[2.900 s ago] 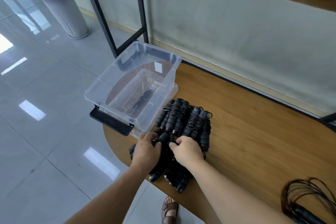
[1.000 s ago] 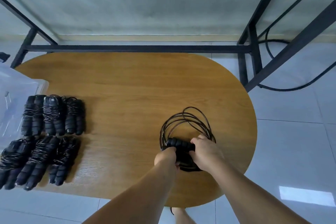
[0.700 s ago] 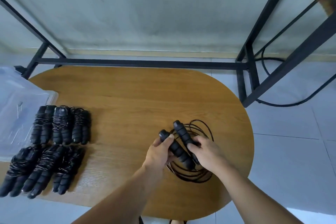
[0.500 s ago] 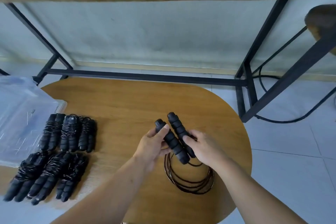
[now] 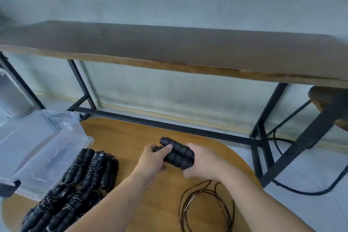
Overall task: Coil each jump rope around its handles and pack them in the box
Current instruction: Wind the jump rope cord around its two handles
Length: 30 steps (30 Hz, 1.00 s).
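Note:
Two black foam jump-rope handles point(image 5: 178, 154) lie side by side, lifted above the oval wooden table point(image 5: 131, 137). My left hand point(image 5: 153, 160) grips their far end with the thumb on top. My right hand point(image 5: 202, 162) wraps around their near end. Their thin black cord point(image 5: 205, 207) hangs down in loose loops over the table's right part. Several coiled black jump ropes point(image 5: 90, 167) lie in two rows at the left. A clear plastic box point(image 5: 37, 149) sits at the table's left end.
A dark wooden bench point(image 5: 169, 51) on a black metal frame point(image 5: 169, 126) stands behind the table. A wooden stool point(image 5: 331, 103) and a black cable point(image 5: 301, 192) are at the right. A grey planter point(image 5: 13, 96) stands on the tiled floor at the left.
My view tilted upward. Both hands raised the paired handles higher and farther from me, and the cord now hangs loose below them instead of lying coiled under my hands.

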{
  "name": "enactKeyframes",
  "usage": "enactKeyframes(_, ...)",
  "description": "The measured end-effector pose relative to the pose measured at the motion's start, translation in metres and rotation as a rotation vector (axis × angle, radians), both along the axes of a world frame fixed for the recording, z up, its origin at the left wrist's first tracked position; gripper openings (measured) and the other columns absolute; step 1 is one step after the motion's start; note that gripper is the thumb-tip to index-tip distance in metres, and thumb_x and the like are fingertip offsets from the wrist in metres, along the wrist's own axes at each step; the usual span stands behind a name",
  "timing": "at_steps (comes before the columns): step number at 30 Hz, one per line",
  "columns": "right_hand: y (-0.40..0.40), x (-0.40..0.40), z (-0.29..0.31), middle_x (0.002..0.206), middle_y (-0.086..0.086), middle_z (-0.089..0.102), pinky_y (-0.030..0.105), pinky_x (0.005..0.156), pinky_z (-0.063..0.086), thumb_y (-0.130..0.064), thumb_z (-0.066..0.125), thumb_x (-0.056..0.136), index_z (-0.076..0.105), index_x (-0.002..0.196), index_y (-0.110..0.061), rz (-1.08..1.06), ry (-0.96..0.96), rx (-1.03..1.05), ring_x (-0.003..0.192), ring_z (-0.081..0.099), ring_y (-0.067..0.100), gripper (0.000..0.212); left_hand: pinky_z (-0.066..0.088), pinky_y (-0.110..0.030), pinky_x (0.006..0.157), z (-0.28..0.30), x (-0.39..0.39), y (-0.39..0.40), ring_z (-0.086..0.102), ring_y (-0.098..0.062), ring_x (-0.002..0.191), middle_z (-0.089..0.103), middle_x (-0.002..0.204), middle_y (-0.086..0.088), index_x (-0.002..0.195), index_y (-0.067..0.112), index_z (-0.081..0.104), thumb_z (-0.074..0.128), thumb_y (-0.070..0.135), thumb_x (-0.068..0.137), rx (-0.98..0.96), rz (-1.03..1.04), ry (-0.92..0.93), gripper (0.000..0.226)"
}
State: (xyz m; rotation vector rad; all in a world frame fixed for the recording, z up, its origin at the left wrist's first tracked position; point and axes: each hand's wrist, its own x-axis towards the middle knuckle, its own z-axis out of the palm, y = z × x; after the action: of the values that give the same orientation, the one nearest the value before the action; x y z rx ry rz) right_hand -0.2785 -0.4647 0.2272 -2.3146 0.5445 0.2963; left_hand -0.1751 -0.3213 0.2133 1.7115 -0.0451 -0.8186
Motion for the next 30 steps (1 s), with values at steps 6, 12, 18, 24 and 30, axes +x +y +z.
enactKeyframes(6, 0.022, 0.035, 0.066, 0.096, -0.009, 0.059, 0.030, 0.067, 0.049, -0.032, 0.076, 0.071, 0.052, 0.119, -0.028, 0.259, 0.077, -0.233, 0.086, 0.059, 0.013, 0.054, 0.019, -0.026, 0.118, 0.068, 0.041, 0.036, 0.018, -0.012, 0.145, 0.022, 0.156, 0.011, 0.157, 0.031, 0.012, 0.080, 0.052, 0.073, 0.429, -0.864, -0.949, 0.109)
enactKeyframes(12, 0.038, 0.063, 0.109, 0.105, -0.007, 0.055, 0.025, 0.066, 0.047, -0.029, 0.076, 0.071, 0.052, 0.121, -0.027, 0.294, 0.042, -0.319, 0.088, 0.056, 0.012, 0.056, 0.051, -0.030, 0.078, 0.079, 0.057, 0.049, 0.059, -0.011, 0.086, 0.061, 0.097, 0.014, 0.139, 0.045, 0.019, 0.061, 0.038, 0.074, 0.371, -0.842, -1.153, 0.077)
enactKeyframes(18, 0.056, 0.076, 0.113, 0.129, -0.026, 0.044, 0.022, 0.092, 0.041, -0.041, 0.078, 0.074, 0.058, 0.127, -0.043, 0.079, -0.311, -0.307, 0.112, 0.047, 0.000, 0.057, 0.048, -0.020, 0.069, 0.072, 0.085, 0.076, 0.060, -0.004, 0.072, 0.065, 0.082, 0.016, 0.106, 0.030, 0.055, 0.068, 0.038, 0.066, 0.169, -0.572, -0.603, 0.043)
enactKeyframes(24, 0.070, 0.092, 0.118, 0.122, -0.026, 0.051, 0.023, 0.095, 0.040, -0.041, 0.083, 0.072, 0.068, 0.115, -0.042, 0.024, -0.304, -0.313, 0.112, 0.049, 0.001, 0.046, 0.041, -0.014, 0.065, 0.082, 0.105, 0.094, 0.057, 0.003, 0.069, 0.063, 0.083, 0.017, 0.105, 0.030, 0.058, 0.081, 0.048, 0.065, 0.098, -0.613, -0.503, 0.049)
enactKeyframes(30, 0.074, 0.099, 0.117, 0.123, -0.027, 0.057, 0.024, 0.103, 0.040, -0.034, 0.086, 0.069, 0.063, 0.120, -0.045, -0.077, -0.294, -0.123, 0.118, 0.050, -0.004, 0.057, 0.042, -0.022, 0.072, 0.088, 0.117, 0.103, 0.057, -0.004, 0.073, 0.061, 0.080, 0.014, 0.103, 0.027, 0.061, 0.077, 0.057, 0.065, 0.061, -0.667, -0.471, 0.051)
